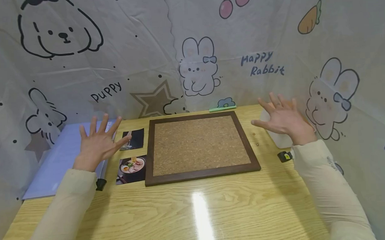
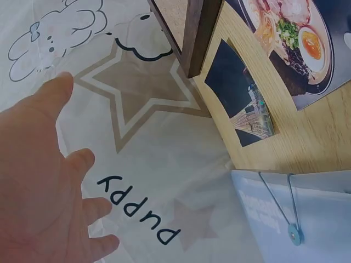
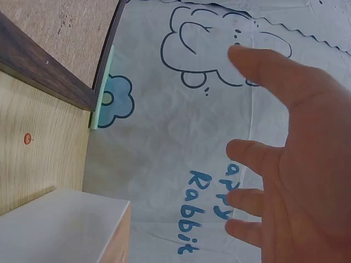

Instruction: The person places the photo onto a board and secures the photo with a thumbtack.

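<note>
My left hand (image 1: 98, 143) is raised with fingers spread, holding nothing. In the head view it overlaps a pale blue folder (image 1: 61, 154). My right hand (image 1: 286, 121) is likewise spread and free, partly covering a white box (image 1: 281, 140). Between the hands lies a cork board (image 1: 200, 144) with a dark brown frame. Left of the board are a dark photo (image 1: 136, 138) and, nearer me, a photo of a ramen bowl (image 1: 132, 166). In the left wrist view the folder (image 2: 318, 213) shows a string-and-button closure.
A green pen (image 1: 222, 109) lies behind the board against the printed curtain (image 1: 144, 47). Small reddish round pieces, perhaps tacks (image 3: 27, 138), lie between board and box. The wooden table (image 1: 158, 214) extends toward me.
</note>
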A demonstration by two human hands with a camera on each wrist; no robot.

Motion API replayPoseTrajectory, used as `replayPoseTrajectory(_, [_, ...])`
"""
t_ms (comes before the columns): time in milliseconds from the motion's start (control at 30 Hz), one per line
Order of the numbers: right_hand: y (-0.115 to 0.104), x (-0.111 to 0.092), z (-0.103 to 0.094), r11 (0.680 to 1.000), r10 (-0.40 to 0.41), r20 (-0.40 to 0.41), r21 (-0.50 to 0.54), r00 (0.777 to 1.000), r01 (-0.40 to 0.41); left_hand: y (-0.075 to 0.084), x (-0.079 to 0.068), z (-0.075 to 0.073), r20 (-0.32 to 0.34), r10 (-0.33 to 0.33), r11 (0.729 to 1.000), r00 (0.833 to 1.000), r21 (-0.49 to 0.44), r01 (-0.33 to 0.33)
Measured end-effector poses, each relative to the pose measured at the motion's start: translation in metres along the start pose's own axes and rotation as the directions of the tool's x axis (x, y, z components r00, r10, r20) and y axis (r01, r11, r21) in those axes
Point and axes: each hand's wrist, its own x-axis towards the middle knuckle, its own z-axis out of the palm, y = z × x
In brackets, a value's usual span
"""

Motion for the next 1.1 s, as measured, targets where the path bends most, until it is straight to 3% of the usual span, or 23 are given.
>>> replayPoseTrajectory(300, [0.001, 0.003, 0.001, 0.999, -0.046, 0.015, 0.0, 0.999, 0.046, -0.001, 0.003, 0.003, 0.018, -0.009, 0.999, 1.0, -0.032, 0.01])
replayPoseTrajectory(533, [0.003, 0.007, 0.005, 0.996, -0.078, -0.036, 0.042, 0.996, 0.079, -0.003, 0.008, 0.007, 0.029, 0.014, 0.998, 0.999, -0.062, -0.012])
replayPoseTrajectory(633, [0.004, 0.009, 0.006, 0.995, -0.098, -0.059, 0.03, 0.993, 0.1, -0.003, 0.01, 0.01, 0.038, 0.02, 0.995, 0.999, -0.097, -0.016])
replayPoseTrajectory(867, [0.003, 0.011, 0.011, 0.987, -0.077, -0.02, 0.138, 0.997, 0.079, -0.004, 0.012, 0.017, 0.046, 0.023, 0.982, 0.999, -0.186, -0.014])
replayPoseTrajectory(1100, [0.001, 0.014, 0.019, 0.982, -0.073, -0.051, 0.17, 0.996, 0.08, -0.005, 0.014, 0.021, 0.032, 0.032, 0.964, 0.999, -0.266, -0.022])
